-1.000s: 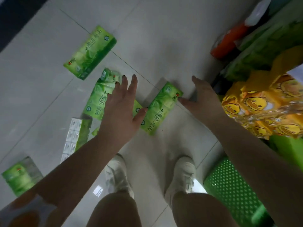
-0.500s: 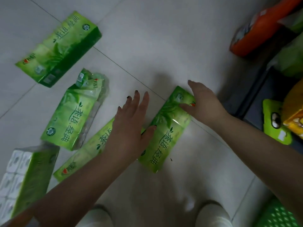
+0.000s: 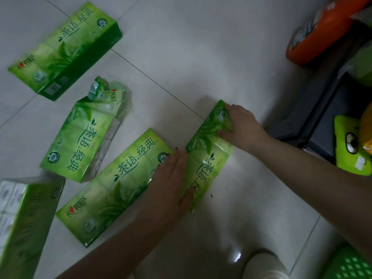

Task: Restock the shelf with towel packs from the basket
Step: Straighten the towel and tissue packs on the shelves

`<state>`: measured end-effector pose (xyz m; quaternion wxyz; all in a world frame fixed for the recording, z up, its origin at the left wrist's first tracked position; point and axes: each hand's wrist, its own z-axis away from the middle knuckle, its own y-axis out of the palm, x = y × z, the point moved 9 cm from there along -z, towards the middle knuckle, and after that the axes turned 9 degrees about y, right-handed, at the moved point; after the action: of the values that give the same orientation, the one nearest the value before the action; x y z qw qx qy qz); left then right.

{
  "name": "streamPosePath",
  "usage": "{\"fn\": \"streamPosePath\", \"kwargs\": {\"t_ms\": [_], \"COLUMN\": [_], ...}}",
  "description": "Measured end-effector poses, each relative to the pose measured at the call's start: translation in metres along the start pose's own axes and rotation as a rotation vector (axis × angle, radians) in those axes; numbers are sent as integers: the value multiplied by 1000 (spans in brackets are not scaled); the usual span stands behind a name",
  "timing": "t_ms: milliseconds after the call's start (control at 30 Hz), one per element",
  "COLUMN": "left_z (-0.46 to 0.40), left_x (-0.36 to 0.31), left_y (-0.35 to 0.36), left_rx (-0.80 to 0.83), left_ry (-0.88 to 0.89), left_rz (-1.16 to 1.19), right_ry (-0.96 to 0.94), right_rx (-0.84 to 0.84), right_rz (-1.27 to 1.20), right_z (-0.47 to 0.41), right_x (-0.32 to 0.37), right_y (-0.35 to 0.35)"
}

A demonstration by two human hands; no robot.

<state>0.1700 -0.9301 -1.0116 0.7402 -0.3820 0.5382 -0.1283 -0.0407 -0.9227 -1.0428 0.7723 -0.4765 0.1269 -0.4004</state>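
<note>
- Lying on the pale tiled floor are five green towel packs, all wrapped in shiny plastic with a leaf picture and Chinese characters printed on top.
- The pack under the hands lies flat near the middle of the view, with its long side pointing away from the person and a little to the right.
- The second pack lies flat just beside it on the left, and the two almost touch at the far corner.
- The opened pack lies further left; its far end is torn and the clear wrapper is crumpled there.
- The far pack lies at the upper left, well apart from the hands.
- The near-left pack is at the left edge, partly cut off, and shows white small packets on its side.
- The right hand grips the far end of the pack under the hands, with fingers curled over the edge and the wrapper wrinkled under them.
- The left hand lies with straight fingers along the left side of the same pack; the thumb rests on its near end, and the fingertips with dark nails point away from the person.
- Both forearms reach in from the bottom of the view.
- The green basket shows only its corner at the lower right, next to a light shoe.
</note>
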Motion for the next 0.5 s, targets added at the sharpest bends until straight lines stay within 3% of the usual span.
{"fn": "streamPosePath", "kwargs": {"t_ms": [167, 333, 433, 500], "left_z": [32, 77, 86, 77], "left_x": [0, 38, 48, 40], "left_y": [15, 35, 60, 63], "left_rx": [39, -8, 20, -1], "left_ry": [33, -393, -704, -748], "left_rz": [-59, 182, 563, 742], "right_ry": [31, 111, 161, 203], "right_rx": [0, 39, 47, 56], "right_rz": [0, -59, -107, -152], "right_z": [-5, -9, -10, -9], "right_x": [-9, -20, -23, -25], "right_y": [-1, 0, -2, -2]}}
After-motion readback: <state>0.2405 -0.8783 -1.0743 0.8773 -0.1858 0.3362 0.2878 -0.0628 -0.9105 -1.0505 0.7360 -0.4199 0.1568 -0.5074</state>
